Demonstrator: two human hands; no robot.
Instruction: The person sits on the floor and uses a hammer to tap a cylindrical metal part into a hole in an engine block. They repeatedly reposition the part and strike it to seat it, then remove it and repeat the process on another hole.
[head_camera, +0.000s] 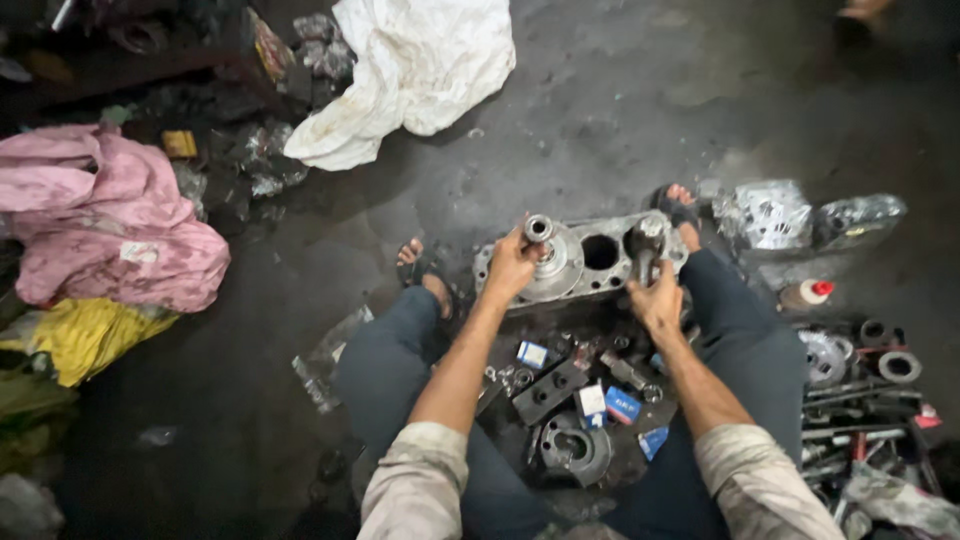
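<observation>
A grey metal housing (600, 280) with round bores stands on the dark floor between my feet. My left hand (510, 268) grips a round flanged shaft piece (545, 250) seated at the housing's left end. At the housing's right bore, my right hand (657, 300) is closed around a short dark cylindrical part (645, 250). Both forearms reach forward over my knees.
Small blue-and-white boxes (622, 404), a dark metal block (550, 390) and a round casting (575, 450) lie between my legs. Bolts, rings and tools (860, 400) are heaped at right, beside a small white bottle (805, 293). White cloth (410, 70), pink cloth (110, 220), yellow bag (90, 335) at left.
</observation>
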